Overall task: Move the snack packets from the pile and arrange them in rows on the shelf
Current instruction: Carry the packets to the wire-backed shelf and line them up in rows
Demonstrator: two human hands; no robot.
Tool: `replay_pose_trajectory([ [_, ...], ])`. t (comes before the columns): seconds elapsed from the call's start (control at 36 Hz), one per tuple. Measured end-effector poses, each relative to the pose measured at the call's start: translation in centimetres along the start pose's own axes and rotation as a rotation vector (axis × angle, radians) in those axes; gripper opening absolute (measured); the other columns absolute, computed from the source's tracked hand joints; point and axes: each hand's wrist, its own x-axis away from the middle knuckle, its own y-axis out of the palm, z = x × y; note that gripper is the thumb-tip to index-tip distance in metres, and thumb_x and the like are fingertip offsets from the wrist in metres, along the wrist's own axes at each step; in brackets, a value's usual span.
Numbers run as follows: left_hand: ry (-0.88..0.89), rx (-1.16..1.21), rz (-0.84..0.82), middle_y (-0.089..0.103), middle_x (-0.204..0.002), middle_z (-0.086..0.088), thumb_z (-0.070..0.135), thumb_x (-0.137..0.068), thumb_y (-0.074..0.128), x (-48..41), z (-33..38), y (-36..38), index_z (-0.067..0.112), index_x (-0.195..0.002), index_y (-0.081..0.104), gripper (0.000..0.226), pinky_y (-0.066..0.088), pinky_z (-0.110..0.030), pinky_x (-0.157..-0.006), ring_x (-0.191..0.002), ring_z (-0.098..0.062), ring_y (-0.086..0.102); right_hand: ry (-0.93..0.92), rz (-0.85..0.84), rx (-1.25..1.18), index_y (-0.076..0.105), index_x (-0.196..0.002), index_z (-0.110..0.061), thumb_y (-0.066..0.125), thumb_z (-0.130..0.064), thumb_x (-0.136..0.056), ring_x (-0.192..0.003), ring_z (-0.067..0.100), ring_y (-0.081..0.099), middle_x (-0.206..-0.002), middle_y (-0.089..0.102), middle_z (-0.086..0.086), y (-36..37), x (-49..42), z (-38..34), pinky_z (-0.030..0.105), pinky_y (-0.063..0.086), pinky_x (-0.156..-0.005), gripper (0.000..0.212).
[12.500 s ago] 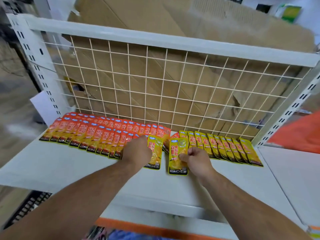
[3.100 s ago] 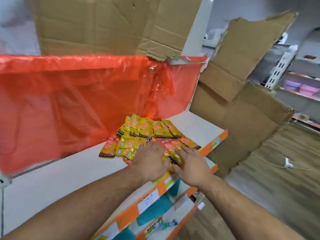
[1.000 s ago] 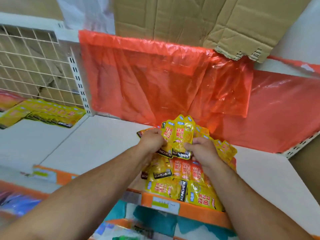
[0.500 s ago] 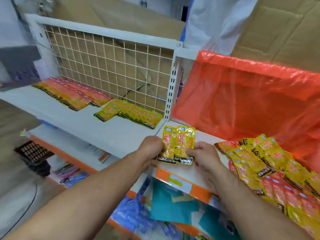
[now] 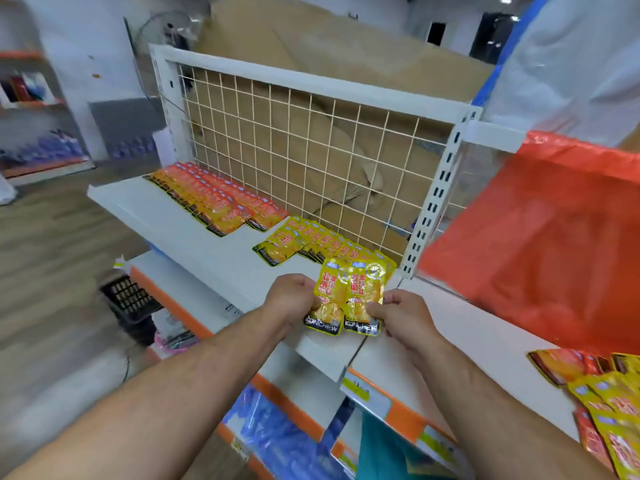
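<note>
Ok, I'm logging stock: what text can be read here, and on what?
"KONCHEW": foot of the left packet, pinched by the left hand.
"KONCHEW": foot of the right packet, pinched by the right hand.
Red characters on both packets: too blurred to read.
The shelf label: blurred, unreadable.
Print on the shelved rows: too small.

Both held packets (image 5: 348, 296) between left hand (image 5: 294, 299) and right hand (image 5: 401, 315) were yellow, red lettering, black bottom band; near row (image 5: 311, 242) beyond the hands was yellow, far-left row (image 5: 221, 199) orange-red, shelf (image 5: 194, 233) white, mesh (image 5: 311, 150) cream grid, sheet (image 5: 540, 237) right of hands orange.
</note>
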Motion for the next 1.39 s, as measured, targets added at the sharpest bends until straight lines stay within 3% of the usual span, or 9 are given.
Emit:
replay_pose_trajectory([
  [0.19,0.006,-0.095,0.084,0.062,-0.065,0.002,-0.004,-0.079,0.072,-4.2,1.0,-2.7,0.018,-0.07,0.058,0.027,0.036,-0.016,-0.046,-0.056,-0.01,0.056,-0.019,-0.089,0.007,0.04,-0.051,-0.02,0.078,-0.012,-0.077,-0.055,0.018,0.035,-0.055,0.039,0.002,2.9,-4.9,-1.3,0.03,0.028,-0.058,0.047],
  [0.42,-0.002,-0.224,0.083,0.059,-0.065,-0.001,0.0,-0.076,0.077,-8.9,1.0,-4.5,0.016,-0.065,0.057,0.027,0.052,-0.035,-0.072,-0.07,-0.022,0.06,0.007,-0.079,0.02,0.035,-0.054,-0.022,0.079,-0.014,-0.078,-0.052,0.018,0.034,-0.056,0.033,0.001,5.3,-8.4,-1.5,0.031,0.027,-0.06,0.051],
  [0.67,0.06,-0.346,-0.004,0.063,-0.08,-0.001,0.003,-0.077,0.076,-15.8,0.8,-6.8,0.019,-0.063,0.055,0.03,0.044,-0.024,-0.066,-0.079,-0.022,0.063,0.047,0.058,0.067,0.039,-0.047,-0.021,0.079,-0.018,-0.07,-0.057,0.019,0.036,-0.056,0.04,0.004,9.3,-10.8,-2.8,0.034,0.028,-0.059,0.046],
  [0.78,0.136,-0.464,-0.04,0.071,-0.107,-0.007,0.008,-0.082,0.07,-18.3,1.4,-7.8,0.009,-0.089,0.068,0.007,0.053,-0.031,-0.086,-0.104,-0.028,0.066,0.059,0.136,0.076,0.036,-0.05,-0.02,0.079,-0.01,-0.071,-0.058,0.02,0.036,-0.059,0.041,0.007,11.0,-11.4,-3.8,0.032,0.026,-0.059,0.049],
  [0.81,0.16,-0.484,-0.058,0.071,-0.108,-0.01,0.01,-0.085,0.068,-19.0,1.4,-7.9,0.005,-0.099,0.07,0.016,0.054,-0.033,-0.087,-0.103,-0.03,0.066,0.064,0.158,0.08,0.035,-0.051,-0.02,0.079,-0.01,-0.072,-0.059,0.02,0.037,-0.06,0.041,0.007,11.3,-11.4,-4.0,0.032,0.027,-0.059,0.05],
  [0.89,0.222,-0.558,-0.111,0.07,-0.105,-0.013,0.012,-0.087,0.064,-20.2,1.5,-8.1,0.004,-0.107,0.069,0.022,0.055,-0.035,-0.085,-0.1,-0.031,0.066,0.079,0.213,0.121,0.036,-0.054,-0.019,0.079,-0.012,-0.074,-0.06,0.021,0.041,-0.061,0.045,0.008,12.2,-11.3,-4.6,0.031,0.029,-0.059,0.048],
  [1.06,0.361,-0.638,-0.17,0.07,-0.092,-0.01,0.009,-0.073,0.074,-21.6,1.1,-8.3,0.002,-0.085,0.069,0.015,0.055,-0.034,-0.076,-0.092,-0.028,0.065,0.129,0.296,0.082,0.036,-0.053,-0.019,0.08,-0.01,-0.075,-0.057,0.02,0.049,-0.061,0.054,0.01,14.2,-10.5,-4.6,0.027,0.026,-0.051,0.05],
  [1.17,0.416,-0.64,-0.211,0.065,-0.087,-0.007,0.009,-0.071,0.071,-22.4,0.8,-8.6,0.011,-0.095,0.057,0.028,0.054,-0.034,-0.067,-0.083,-0.03,0.063,0.169,0.32,0.051,0.036,-0.056,-0.02,0.078,-0.007,-0.078,-0.038,0.004,0.046,-0.058,0.052,0.008,14.9,-9.6,-5.0,0.026,0.027,-0.05,0.049],
  [1.39,0.497,-0.75,-0.275,0.065,-0.098,-0.008,0.012,-0.079,0.066,-23.3,0.1,-8.5,0.01,-0.108,0.056,0.031,0.051,-0.034,-0.069,-0.094,-0.031,0.063,0.182,0.349,0.028,0.04,-0.064,-0.014,0.074,-0.001,-0.079,-0.037,0.003,0.047,-0.066,0.051,0.016,14.9,-9.0,-5.5,0.023,0.03,-0.046,0.039],
])
